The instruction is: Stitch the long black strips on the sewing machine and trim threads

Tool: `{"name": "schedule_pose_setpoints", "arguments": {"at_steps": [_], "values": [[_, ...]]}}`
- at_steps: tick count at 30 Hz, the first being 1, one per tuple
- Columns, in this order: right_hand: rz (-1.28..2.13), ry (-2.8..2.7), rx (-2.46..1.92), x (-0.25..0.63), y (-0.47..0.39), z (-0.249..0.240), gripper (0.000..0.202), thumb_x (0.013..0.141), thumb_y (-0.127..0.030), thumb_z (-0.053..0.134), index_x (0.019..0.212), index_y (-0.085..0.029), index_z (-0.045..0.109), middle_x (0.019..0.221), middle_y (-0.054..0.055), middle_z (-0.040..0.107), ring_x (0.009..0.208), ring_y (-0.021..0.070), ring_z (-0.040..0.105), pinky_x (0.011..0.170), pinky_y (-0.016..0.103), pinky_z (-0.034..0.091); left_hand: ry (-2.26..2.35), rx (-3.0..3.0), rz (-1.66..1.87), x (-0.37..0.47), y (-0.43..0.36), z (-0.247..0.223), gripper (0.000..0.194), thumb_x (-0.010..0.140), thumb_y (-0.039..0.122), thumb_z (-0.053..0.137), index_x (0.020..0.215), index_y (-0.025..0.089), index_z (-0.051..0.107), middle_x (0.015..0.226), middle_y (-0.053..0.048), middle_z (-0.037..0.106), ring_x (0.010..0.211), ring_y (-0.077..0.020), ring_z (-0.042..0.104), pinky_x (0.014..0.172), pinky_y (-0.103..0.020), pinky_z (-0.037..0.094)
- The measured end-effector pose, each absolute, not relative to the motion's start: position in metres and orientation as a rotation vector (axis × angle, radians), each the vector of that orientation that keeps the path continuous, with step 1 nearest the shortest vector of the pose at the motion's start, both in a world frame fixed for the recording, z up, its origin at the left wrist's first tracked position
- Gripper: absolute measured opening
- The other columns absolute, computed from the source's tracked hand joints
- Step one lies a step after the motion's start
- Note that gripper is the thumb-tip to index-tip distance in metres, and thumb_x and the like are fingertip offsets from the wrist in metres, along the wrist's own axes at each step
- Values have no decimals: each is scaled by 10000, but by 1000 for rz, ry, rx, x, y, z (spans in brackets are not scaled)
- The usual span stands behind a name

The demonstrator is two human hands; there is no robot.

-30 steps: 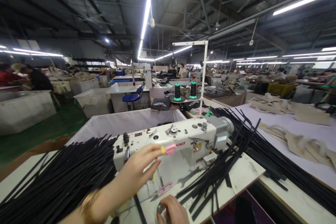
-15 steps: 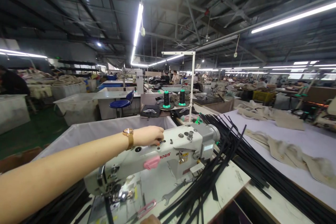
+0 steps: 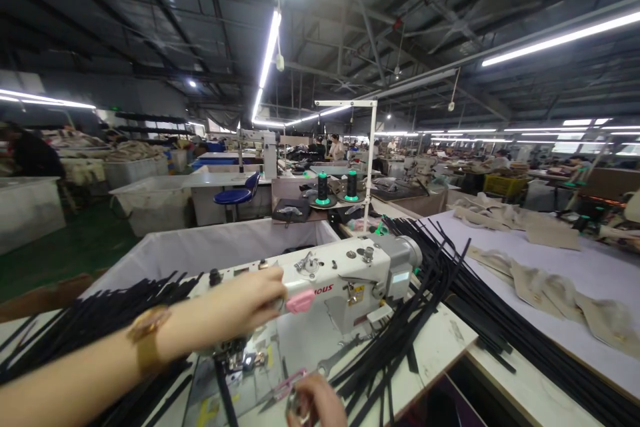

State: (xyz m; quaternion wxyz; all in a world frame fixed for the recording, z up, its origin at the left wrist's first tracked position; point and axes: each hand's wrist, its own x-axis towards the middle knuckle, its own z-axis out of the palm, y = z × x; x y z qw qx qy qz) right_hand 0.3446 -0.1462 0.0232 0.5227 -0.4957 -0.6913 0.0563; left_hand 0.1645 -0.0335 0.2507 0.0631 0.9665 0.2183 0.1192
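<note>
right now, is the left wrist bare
No, a gold-coloured watch circles it, just behind the left hand.

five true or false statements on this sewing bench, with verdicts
1. The left hand is near the rounded pink piece on the white sewing machine. True.
2. The right hand holds nothing. False: it holds a small round shiny metal piece.
3. Two black thread cones with green bases stand behind the machine. True.
4. The grey metal open-ended wrench lies atop the machine. False: it lies on the pale work surface.
5. Beige fabric pieces lie on the pale lilac table at right. True.
</note>
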Motion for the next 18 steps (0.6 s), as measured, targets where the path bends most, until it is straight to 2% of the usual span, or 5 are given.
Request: {"name": "schedule_pose_setpoints", "arguments": {"at_steps": [1, 3, 7, 12, 18], "values": [[113, -1640, -1153, 355, -141, 54, 209, 756, -193, 582, 958, -244, 584, 654, -17, 603, 532, 157, 583, 523, 252, 499, 666, 2821, 423, 159, -48, 225, 123, 874, 152, 559, 943, 210, 642, 928, -27, 571, 812, -167, 580, 729, -250, 430], [116, -1681, -1190, 375, -123, 122, 149, 882, -244, 528, 1017, -216, 584, 801, 23, 636, 702, 161, 620, 649, 260, 508, 705, 2629, 528, 153, -70, 181, 149, 857, 133, 565, 963, 209, 635, 906, -23, 559, 783, -159, 570, 711, -243, 441], [-21, -2054, -1505, 399, -63, 223, 171, 893, -263, 569, 1022, -174, 638, 924, 62, 703, 817, 167, 628, 719, 254, 459, 718, 2268, 677, 157, -92, 125, 112, 864, 216, 590, 960, 188, 642, 888, -42, 533, 787, -170, 568, 627, -215, 468], [-32, -2231, -1630, 393, -12, 246, 85, 768, -224, 703, 807, -163, 749, 764, 71, 744, 693, 174, 633, 598, 241, 381, 674, 2027, 767, 159, -92, 93, 225, 892, 368, 597, 1008, 188, 663, 906, -58, 509, 796, -181, 567, 588, -206, 482], [-42, -2318, -1722, 390, -7, 246, 140, 748, -273, 749, 807, -149, 773, 746, 75, 754, 636, 152, 616, 534, 233, 345, 662, 1847, 847, 151, -86, 86, 331, 865, 498, 618, 1011, 210, 687, 958, -65, 527, 825, -196, 569, 652, -249, 512]]}}
